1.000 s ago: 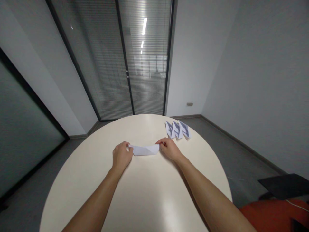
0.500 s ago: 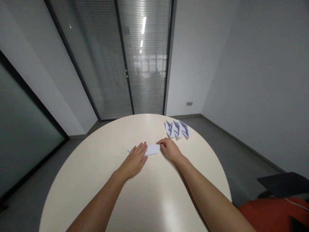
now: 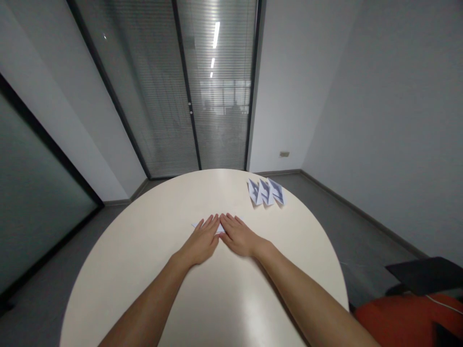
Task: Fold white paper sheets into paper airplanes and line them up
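Observation:
A folded piece of white paper (image 3: pixel 220 229) lies on the round cream table (image 3: pixel 144 270), mostly covered by my hands. My left hand (image 3: pixel 203 239) rests flat on its left part, fingers stretched out. On its right part lies my right hand (image 3: pixel 238 236), also flat, with the fingers extended and the thumb near my left thumb. Only a small patch between the hands and a thin corner at the left show. Beyond my right hand, three folded paper pieces (image 3: pixel 266 193) stand in a row near the table's far right edge.
An orange-red chair (image 3: pixel 405 318) with a black part (image 3: pixel 427 274) stands at the lower right, beside the table. A glass partition with blinds (image 3: pixel 220 130) rises behind the table's far edge. White walls (image 3: pixel 390 135) are to the right.
My right hand has moved left from the paper's right end, opening from a pinch to lie flat on the paper beside my left hand. My left hand has stayed in place.

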{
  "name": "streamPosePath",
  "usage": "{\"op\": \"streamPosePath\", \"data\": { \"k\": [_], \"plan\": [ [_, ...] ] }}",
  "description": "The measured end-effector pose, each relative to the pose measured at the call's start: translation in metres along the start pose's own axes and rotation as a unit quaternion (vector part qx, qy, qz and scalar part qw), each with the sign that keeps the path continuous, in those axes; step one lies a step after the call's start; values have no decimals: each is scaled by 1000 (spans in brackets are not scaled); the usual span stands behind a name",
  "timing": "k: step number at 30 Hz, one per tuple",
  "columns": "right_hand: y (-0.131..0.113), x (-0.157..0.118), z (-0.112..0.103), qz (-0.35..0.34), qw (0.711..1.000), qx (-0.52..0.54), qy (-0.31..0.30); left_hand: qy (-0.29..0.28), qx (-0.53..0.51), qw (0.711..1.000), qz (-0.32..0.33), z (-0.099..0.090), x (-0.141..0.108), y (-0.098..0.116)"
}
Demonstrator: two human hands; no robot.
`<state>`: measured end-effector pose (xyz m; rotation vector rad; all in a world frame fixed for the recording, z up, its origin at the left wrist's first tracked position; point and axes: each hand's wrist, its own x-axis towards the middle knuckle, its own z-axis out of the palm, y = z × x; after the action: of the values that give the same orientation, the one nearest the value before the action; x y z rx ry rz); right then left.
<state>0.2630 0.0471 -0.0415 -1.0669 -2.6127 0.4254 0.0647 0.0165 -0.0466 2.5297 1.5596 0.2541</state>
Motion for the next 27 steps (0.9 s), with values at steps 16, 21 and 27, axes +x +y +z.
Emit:
{"op": "streamPosePath", "data": {
  "k": [16,21,27],
  "plan": [
    [-2,-8,-24,27,998,-63,-3,21,29,998,-52,-5,1,7],
    [3,-6,-29,-39,996,-68,34,45,28,996,-69,5,4,2],
    [7,-5,-27,-46,996,-56,57,65,26,995,-77,9,3,-1]
  ]
}}
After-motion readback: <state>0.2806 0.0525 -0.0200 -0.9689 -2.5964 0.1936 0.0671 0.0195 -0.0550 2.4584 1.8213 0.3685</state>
